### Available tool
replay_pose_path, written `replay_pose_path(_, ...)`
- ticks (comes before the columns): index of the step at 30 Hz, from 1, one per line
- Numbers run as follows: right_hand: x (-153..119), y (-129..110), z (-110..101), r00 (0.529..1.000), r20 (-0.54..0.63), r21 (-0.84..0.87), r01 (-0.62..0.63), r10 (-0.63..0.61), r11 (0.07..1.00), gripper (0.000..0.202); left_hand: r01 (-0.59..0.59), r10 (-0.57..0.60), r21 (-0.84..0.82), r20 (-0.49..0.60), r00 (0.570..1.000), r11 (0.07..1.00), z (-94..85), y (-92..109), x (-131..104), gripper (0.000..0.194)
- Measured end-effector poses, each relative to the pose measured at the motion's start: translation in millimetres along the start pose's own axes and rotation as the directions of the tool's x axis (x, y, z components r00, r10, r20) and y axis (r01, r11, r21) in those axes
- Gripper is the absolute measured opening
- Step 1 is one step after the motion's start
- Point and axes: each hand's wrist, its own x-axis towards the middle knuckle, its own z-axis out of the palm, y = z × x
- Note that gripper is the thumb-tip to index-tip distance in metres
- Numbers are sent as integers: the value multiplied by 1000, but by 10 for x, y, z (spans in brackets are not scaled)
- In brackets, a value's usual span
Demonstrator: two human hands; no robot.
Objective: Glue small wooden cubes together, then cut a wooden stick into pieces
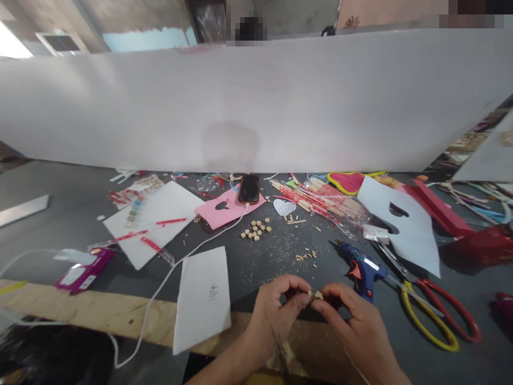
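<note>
Just past the table's front edge my left hand (276,307) and my right hand (355,315) nearly meet, fingertips pinched. Between the right fingertips is a small pale wooden cluster (318,295). The left fingertips pinch a tiny wooden piece (309,293), mostly covered by the fingers. Beyond the hands lie short cut stick bits (306,256). Farther off is a group of similar small wooden clusters (256,230). A blue hot glue gun (363,267) rests right of the stick bits, with scissors (417,289) with red and yellow handles beside it.
A white paper (204,297) with handwriting overhangs the front edge at left. A white cable (192,251) runs to a phone (249,189) on pink paper (216,208). Bundled sticks (316,198) lie at the back, before a tall white panel (160,107). A purple box (86,270) sits left.
</note>
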Motion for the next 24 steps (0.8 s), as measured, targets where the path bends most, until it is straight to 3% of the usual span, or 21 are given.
replay_pose_path(5, 2, -11, 23, 999, -31, 31, 19, -18, 999, 20, 12, -12, -28, 5, 1000, 1000, 2, 21, -3, 9)
replay_pose_path(9, 0, -20, 28, 999, -40, 46, 39, -37, 998, 22, -26, 27, 63, -3, 1000, 998, 3, 23, -5, 9)
replay_pose_path(13, 1, -27, 22, 996, -58, 47, 67, -65, 997, 21, -142, 144, 171, 2, 990, 975, -3, -2, -9, 11)
replay_pose_path(18, 4, -23, 35, 990, -90, 60, 116, -110, 991, 20, -346, 347, 238, 35, 937, 908, -4, -18, -5, 13)
replay_pose_path(24, -11, -12, 59, 989, -90, 116, 127, -117, 985, 18, -391, 398, 243, 22, 917, 888, -7, -18, -3, 13)
